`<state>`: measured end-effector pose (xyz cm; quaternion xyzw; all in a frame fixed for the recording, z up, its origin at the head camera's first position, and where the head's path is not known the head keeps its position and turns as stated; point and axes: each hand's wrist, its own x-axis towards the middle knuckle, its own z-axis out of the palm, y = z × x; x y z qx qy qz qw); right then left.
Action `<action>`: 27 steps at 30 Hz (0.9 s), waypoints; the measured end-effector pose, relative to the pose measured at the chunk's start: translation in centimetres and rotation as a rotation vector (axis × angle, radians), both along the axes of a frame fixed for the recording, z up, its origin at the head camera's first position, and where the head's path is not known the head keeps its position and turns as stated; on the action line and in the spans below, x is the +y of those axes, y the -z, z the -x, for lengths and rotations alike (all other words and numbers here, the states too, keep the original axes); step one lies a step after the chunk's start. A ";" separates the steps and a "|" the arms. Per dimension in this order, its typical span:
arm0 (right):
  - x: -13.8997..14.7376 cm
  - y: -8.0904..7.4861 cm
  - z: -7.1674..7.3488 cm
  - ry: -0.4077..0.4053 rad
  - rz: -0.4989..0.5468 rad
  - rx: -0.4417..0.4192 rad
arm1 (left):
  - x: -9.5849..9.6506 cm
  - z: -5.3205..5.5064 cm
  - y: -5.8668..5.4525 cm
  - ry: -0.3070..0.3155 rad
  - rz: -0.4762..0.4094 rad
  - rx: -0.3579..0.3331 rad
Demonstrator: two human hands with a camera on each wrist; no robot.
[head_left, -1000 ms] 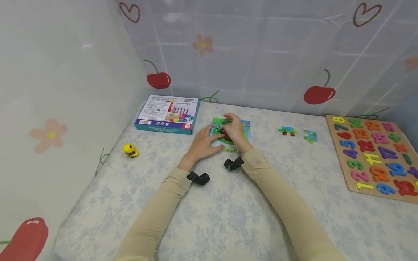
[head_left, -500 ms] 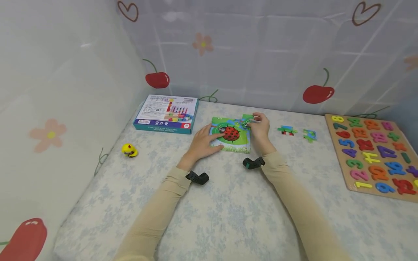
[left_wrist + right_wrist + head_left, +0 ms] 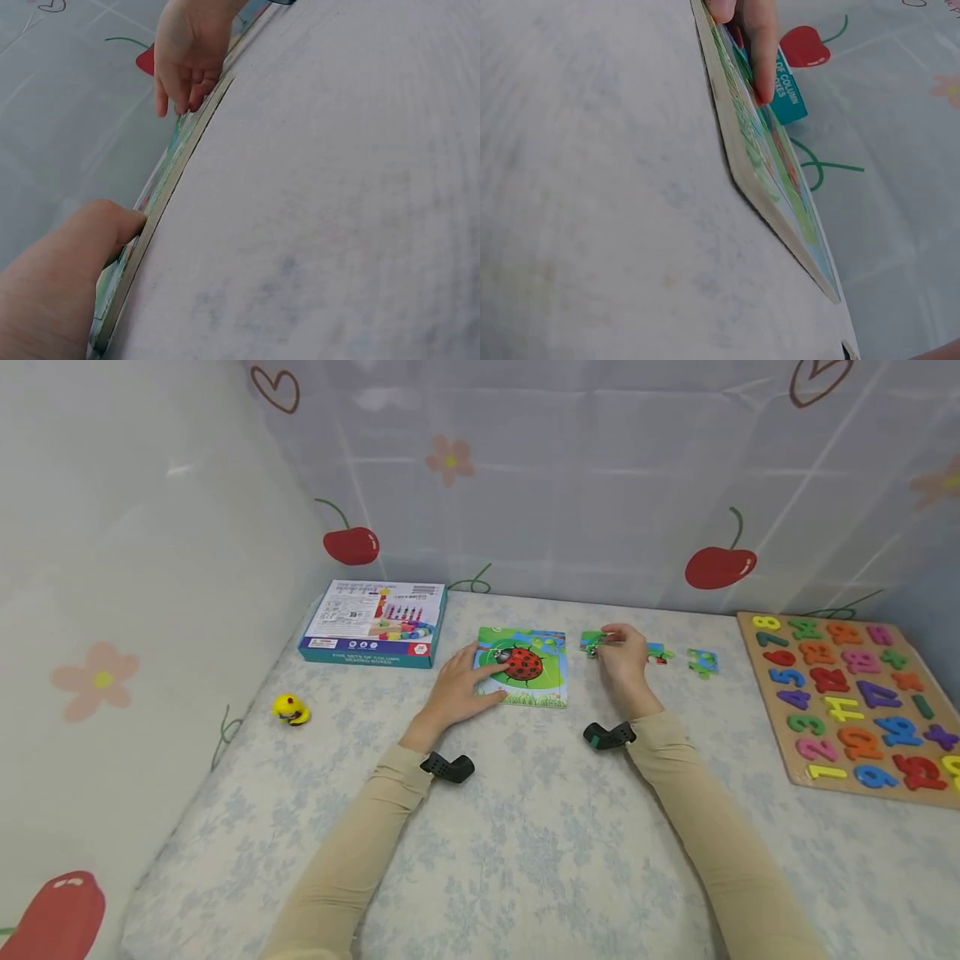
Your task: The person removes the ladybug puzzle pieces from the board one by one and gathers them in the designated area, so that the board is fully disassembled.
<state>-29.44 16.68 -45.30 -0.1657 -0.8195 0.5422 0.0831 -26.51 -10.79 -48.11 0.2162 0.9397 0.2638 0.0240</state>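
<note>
In the head view a square puzzle board with a ladybug picture lies on the table. My left hand rests on its left side, thumb and forefinger stretched over the picture. The left wrist view has that thumb at the board's front edge. Right of the board, my right hand pinches a green and blue puzzle piece, low over the table; its fingers cover part of the piece. Two more puzzle pieces lie beyond this hand: one with red and black right beside it, another green and blue further right.
A wooden number board with colourful digits takes up the right side. At the back left lies a flat toy box. A small yellow toy sits at the left, and a patterned curtain hangs behind the table.
My right hand has moved right from over the board, carrying a puzzle piece off its upper right corner to the table beside it. The left hand has stayed on the board.
</note>
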 end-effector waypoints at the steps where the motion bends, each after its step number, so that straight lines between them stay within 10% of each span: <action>1: 0.0 0.1 0.0 -0.005 -0.015 0.000 | 0.0 -0.1 0.0 0.001 -0.001 -0.002; 9: -0.3 -0.1 -0.4 -0.051 -0.046 0.009 | 0.1 0.0 0.3 0.046 0.023 0.037; 19: -1.8 -1.1 -1.6 -0.399 0.047 -0.004 | 0.0 0.2 -0.1 0.088 0.034 0.056; 27: -2.1 0.1 -2.0 -0.515 0.002 0.032 | 0.1 0.1 -0.1 0.124 0.000 0.046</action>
